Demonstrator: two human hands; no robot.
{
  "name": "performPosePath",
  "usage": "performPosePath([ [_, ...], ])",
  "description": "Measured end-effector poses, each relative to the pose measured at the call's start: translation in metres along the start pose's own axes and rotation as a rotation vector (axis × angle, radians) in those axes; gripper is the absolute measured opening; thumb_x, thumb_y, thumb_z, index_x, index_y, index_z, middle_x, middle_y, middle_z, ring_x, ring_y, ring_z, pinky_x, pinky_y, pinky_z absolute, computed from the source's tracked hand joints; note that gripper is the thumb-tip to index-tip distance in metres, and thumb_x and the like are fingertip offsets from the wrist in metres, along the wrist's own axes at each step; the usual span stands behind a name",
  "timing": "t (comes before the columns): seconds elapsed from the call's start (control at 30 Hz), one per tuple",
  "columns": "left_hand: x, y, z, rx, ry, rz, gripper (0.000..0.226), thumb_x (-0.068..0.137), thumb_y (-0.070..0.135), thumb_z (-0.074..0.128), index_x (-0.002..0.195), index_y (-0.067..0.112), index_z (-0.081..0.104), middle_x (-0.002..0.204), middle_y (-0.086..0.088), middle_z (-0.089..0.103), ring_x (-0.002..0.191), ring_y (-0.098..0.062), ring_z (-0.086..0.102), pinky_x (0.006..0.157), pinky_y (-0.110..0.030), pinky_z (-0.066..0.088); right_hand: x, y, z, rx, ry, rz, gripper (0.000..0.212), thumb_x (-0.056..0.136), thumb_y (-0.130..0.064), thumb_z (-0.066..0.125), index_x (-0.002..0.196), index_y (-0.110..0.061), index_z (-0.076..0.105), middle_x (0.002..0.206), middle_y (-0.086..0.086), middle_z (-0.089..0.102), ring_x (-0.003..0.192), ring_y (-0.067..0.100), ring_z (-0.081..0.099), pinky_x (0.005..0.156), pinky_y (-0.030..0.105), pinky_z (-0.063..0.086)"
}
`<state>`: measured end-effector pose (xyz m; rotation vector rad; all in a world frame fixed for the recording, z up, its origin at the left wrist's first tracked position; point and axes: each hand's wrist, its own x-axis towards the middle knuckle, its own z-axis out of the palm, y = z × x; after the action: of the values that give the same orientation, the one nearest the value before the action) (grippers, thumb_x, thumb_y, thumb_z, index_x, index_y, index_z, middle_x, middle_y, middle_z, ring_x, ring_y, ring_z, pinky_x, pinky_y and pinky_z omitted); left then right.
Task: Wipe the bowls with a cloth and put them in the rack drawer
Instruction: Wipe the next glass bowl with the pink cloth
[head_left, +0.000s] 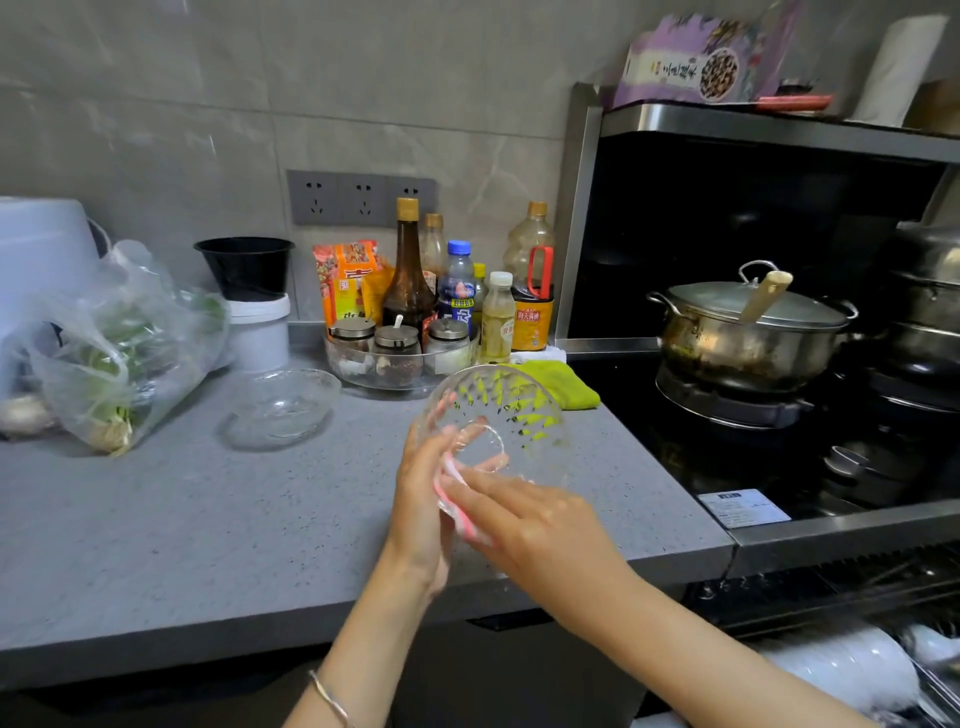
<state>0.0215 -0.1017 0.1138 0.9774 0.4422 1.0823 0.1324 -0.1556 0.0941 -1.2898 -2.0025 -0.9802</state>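
Note:
I hold a clear cut-glass bowl (498, 415) tilted above the grey counter (182, 519). My left hand (423, 499) grips its left rim, fingers curled inside. My right hand (540, 525) presses a pink-and-white cloth (462, 499) against the bowl's near wall, fingers fairly straight over it. A second clear glass bowl (283, 405) sits upright on the counter to the left. At the bottom right the open rack drawer (930, 691) shows white dishes (852, 670).
A tray of spice jars (395, 358) and several bottles (467, 291) stand behind the bowl, with a green cloth (566, 387) beside them. A bag of greens (114, 353) lies at left. A lidded pot (748, 332) sits on the stove at right.

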Motion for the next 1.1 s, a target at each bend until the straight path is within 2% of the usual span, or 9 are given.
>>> performPosePath([
  [0.17, 0.01, 0.018, -0.014, 0.168, -0.045, -0.008, 0.051, 0.077, 0.049, 0.052, 0.126, 0.039, 0.053, 0.12, 0.002, 0.068, 0.106, -0.026, 0.067, 0.083, -0.042, 0.056, -0.009, 0.026, -0.005, -0.215, -0.021, -0.122, 0.026, 0.097, -0.025, 0.049, 0.108, -0.019, 0.072, 0.11, -0.002, 0.07, 0.096, 0.022, 0.067, 0.092, 0.033, 0.044],
  [0.3, 0.003, 0.002, 0.004, 0.073, 0.031, 0.043, 0.062, 0.068, 0.035, 0.073, 0.128, 0.029, 0.056, 0.122, 0.012, 0.065, 0.1, -0.023, 0.07, 0.074, -0.032, 0.055, 0.007, 0.007, -0.002, -0.093, 0.054, 0.08, 0.036, 0.101, -0.029, 0.04, 0.098, -0.023, 0.075, 0.099, -0.01, 0.073, 0.075, 0.008, 0.069, 0.063, 0.021, 0.046],
  [0.4, 0.0, -0.004, 0.009, 0.064, 0.025, 0.022, 0.044, 0.073, 0.044, 0.07, 0.116, 0.039, 0.064, 0.125, 0.006, 0.064, 0.1, -0.025, 0.069, 0.069, -0.027, 0.056, 0.012, -0.003, 0.0, -0.023, 0.047, 0.12, 0.028, 0.093, -0.034, 0.05, 0.099, -0.023, 0.075, 0.095, -0.011, 0.074, 0.064, 0.006, 0.066, 0.051, 0.019, 0.041],
  [0.53, 0.009, 0.015, -0.009, 0.228, -0.008, 0.019, 0.051, 0.086, 0.05, 0.042, 0.13, 0.028, 0.054, 0.119, -0.006, 0.068, 0.096, -0.03, 0.07, 0.073, -0.037, 0.058, -0.006, 0.016, -0.001, -0.115, -0.014, -0.092, 0.025, 0.094, -0.027, 0.055, 0.11, -0.017, 0.072, 0.111, -0.004, 0.071, 0.098, 0.013, 0.067, 0.082, 0.029, 0.052],
  [0.63, 0.01, 0.025, -0.016, 0.306, -0.045, 0.046, 0.055, 0.08, 0.052, 0.046, 0.129, 0.029, 0.054, 0.116, -0.004, 0.07, 0.096, -0.027, 0.071, 0.078, -0.038, 0.056, -0.007, 0.026, -0.007, -0.153, 0.016, -0.123, 0.03, 0.101, -0.026, 0.046, 0.104, -0.017, 0.074, 0.109, -0.003, 0.071, 0.099, 0.016, 0.068, 0.093, 0.032, 0.048],
  [0.77, 0.003, 0.012, -0.004, 0.102, -0.019, 0.0, 0.063, 0.071, 0.044, 0.073, 0.129, 0.028, 0.053, 0.122, -0.003, 0.066, 0.098, -0.028, 0.07, 0.081, -0.043, 0.056, 0.01, 0.003, -0.008, -0.041, 0.079, 0.041, 0.037, 0.102, -0.032, 0.04, 0.099, -0.02, 0.076, 0.098, -0.009, 0.074, 0.081, 0.006, 0.07, 0.066, 0.021, 0.05],
  [0.87, -0.001, -0.001, 0.004, -0.02, 0.023, -0.016, 0.051, 0.075, 0.035, 0.067, 0.125, 0.029, 0.055, 0.12, -0.007, 0.065, 0.094, -0.031, 0.071, 0.068, -0.039, 0.057, 0.011, -0.011, 0.001, 0.011, 0.042, 0.088, 0.026, 0.093, -0.033, 0.053, 0.105, -0.021, 0.073, 0.101, -0.01, 0.073, 0.076, 0.006, 0.069, 0.056, 0.02, 0.046],
  [0.97, 0.006, 0.011, -0.007, 0.102, 0.009, -0.006, 0.041, 0.085, 0.041, 0.049, 0.124, 0.029, 0.057, 0.115, -0.01, 0.069, 0.095, -0.033, 0.07, 0.079, -0.044, 0.056, 0.002, 0.007, 0.0, -0.008, -0.005, -0.062, 0.026, 0.093, -0.026, 0.056, 0.114, -0.018, 0.07, 0.111, -0.005, 0.07, 0.093, 0.014, 0.069, 0.071, 0.03, 0.055],
  [1.1, 0.01, 0.021, -0.017, 0.215, -0.044, 0.006, 0.052, 0.073, 0.042, 0.057, 0.124, 0.03, 0.055, 0.112, -0.002, 0.071, 0.099, -0.03, 0.07, 0.082, -0.041, 0.054, -0.006, 0.032, -0.008, -0.193, -0.051, -0.166, 0.027, 0.087, -0.02, 0.061, 0.112, -0.017, 0.072, 0.112, -0.002, 0.07, 0.099, 0.019, 0.067, 0.093, 0.032, 0.047],
])
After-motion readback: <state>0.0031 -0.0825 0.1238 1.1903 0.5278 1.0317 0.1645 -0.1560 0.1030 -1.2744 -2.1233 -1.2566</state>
